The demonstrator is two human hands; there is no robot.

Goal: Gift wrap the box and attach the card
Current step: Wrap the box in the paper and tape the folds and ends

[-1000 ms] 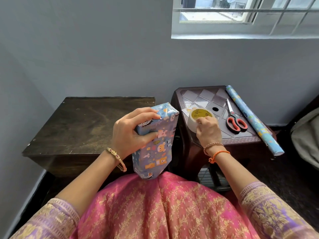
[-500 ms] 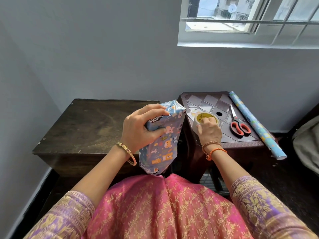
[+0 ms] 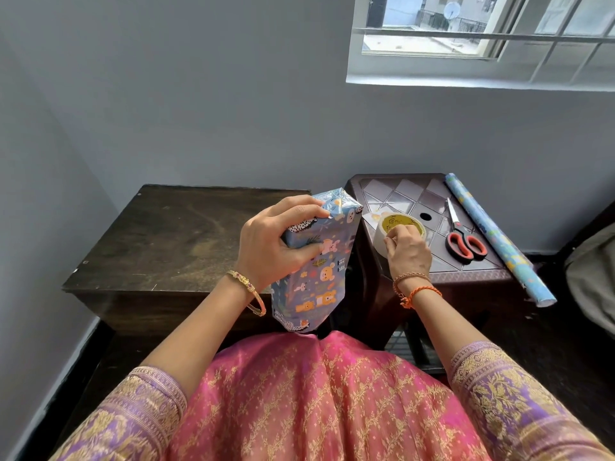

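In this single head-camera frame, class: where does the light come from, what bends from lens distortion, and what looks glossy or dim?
Head view: daylight enters through the barred window at upper right; the wide lens bows the window sill and grey wall edges; soft sheen lies on the brown plastic stool; the dark wooden table stays dull; the floor at right is in shadow.

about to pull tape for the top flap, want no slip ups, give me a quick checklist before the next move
1. Left hand grips the wrapped box near its top: ok.
2. Top flap folded down under the fingers: ok.
3. Right hand on the tape roll: ok.
4. Free tape end found: cannot tell, fingers cover it.
5. Scissors beside the roll on the stool: ok.
6. Box's bottom end sealed: cannot tell.
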